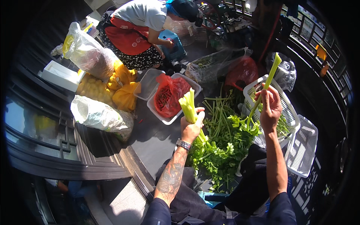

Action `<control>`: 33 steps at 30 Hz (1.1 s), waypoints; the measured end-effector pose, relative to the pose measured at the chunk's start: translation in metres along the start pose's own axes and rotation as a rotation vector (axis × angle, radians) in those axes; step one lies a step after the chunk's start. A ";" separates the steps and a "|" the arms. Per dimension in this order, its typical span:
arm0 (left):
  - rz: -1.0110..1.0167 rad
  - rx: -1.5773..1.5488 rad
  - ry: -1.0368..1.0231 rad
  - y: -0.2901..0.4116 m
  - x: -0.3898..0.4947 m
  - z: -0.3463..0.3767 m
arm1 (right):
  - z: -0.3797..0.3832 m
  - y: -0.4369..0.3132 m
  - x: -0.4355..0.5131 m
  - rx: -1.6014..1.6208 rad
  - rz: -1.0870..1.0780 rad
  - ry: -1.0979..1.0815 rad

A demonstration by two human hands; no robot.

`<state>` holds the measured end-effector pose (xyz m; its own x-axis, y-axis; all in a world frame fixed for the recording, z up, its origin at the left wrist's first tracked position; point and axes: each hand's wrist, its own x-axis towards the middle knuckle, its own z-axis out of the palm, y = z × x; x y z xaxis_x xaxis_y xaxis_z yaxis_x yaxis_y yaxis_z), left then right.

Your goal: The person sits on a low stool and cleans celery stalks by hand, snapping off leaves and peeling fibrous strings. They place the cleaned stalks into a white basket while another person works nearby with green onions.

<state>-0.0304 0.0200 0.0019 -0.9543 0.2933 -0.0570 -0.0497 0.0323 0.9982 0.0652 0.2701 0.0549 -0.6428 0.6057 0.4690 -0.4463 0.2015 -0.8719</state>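
Observation:
My left hand (191, 126) grips a bunch of celery (188, 109), its pale cut ends up and its leaves hanging below. In my right hand (268, 108) is a single celery stalk (271, 73), held upright with its leafy end down. Between my hands, a pile of celery leaves and thin stalks (222, 132) lies on the dark floor, spreading towards my legs. Right behind my right hand stands a white plastic basket (292, 119) with green stalks inside, partly hidden by the hand and forearm.
Beside the basket sits another white perforated basket (303, 146). Ahead, a red plastic bag of red chillies (168, 97) rests in a white basket. Sacks (97, 114) stand at the left. Beyond them, a person in a red apron (128, 36) bends over a blue container (173, 45).

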 end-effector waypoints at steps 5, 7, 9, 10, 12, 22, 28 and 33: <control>-0.080 -0.292 -0.220 0.008 -0.005 -0.001 | 0.020 -0.001 -0.018 -0.081 0.258 -0.371; -0.093 -0.317 -0.243 0.009 -0.013 0.008 | 0.034 -0.005 -0.026 -0.078 0.328 -0.426; -0.086 -0.330 -0.305 0.008 -0.021 0.018 | 0.047 -0.007 -0.036 -0.005 0.284 -0.368; -0.061 -0.247 -0.343 0.007 -0.024 0.023 | 0.049 -0.007 -0.040 -0.010 0.315 -0.367; -0.023 -0.218 -0.403 0.003 -0.030 0.031 | 0.051 -0.004 -0.042 -0.060 0.298 -0.371; -0.155 -0.333 0.042 0.009 0.003 -0.007 | 0.041 0.010 -0.063 -0.386 0.091 -1.021; -0.070 -0.266 -0.039 0.002 -0.001 0.003 | 0.038 0.009 -0.060 -0.246 0.280 -1.036; -0.104 -0.228 -0.137 0.007 -0.010 0.009 | 0.044 0.005 -0.061 -0.307 0.345 -1.064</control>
<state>-0.0188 0.0260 0.0093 -0.8926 0.4267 -0.1456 -0.2251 -0.1420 0.9639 0.0751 0.2001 0.0280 -0.9646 -0.2598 -0.0459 -0.0695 0.4182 -0.9057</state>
